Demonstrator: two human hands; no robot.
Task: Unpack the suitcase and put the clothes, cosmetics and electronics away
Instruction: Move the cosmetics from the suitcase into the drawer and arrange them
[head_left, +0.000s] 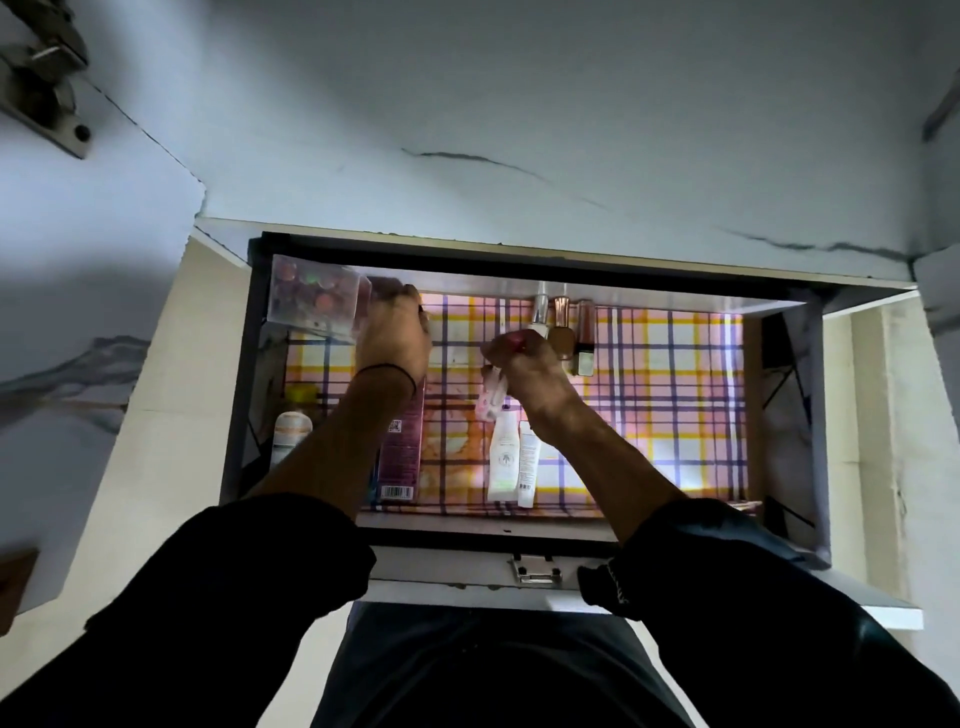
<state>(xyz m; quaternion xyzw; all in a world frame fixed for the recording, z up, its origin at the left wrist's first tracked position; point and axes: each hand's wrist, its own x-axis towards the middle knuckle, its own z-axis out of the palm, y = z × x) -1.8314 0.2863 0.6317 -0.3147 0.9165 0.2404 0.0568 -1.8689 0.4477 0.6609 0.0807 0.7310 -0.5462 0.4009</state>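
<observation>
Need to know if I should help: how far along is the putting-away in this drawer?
Done: three small bottles, two white tubes, a pink box and a white bottle sit in the drawer. In hand: the left hand holds a clear box at the back left corner; the right hand grips a red item. Left: placing those two. Suitcase, clothes and electronics are out of view.

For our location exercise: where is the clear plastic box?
Head view: the clear plastic box is at the far-left corner of the drawer, held by the left hand.
</observation>
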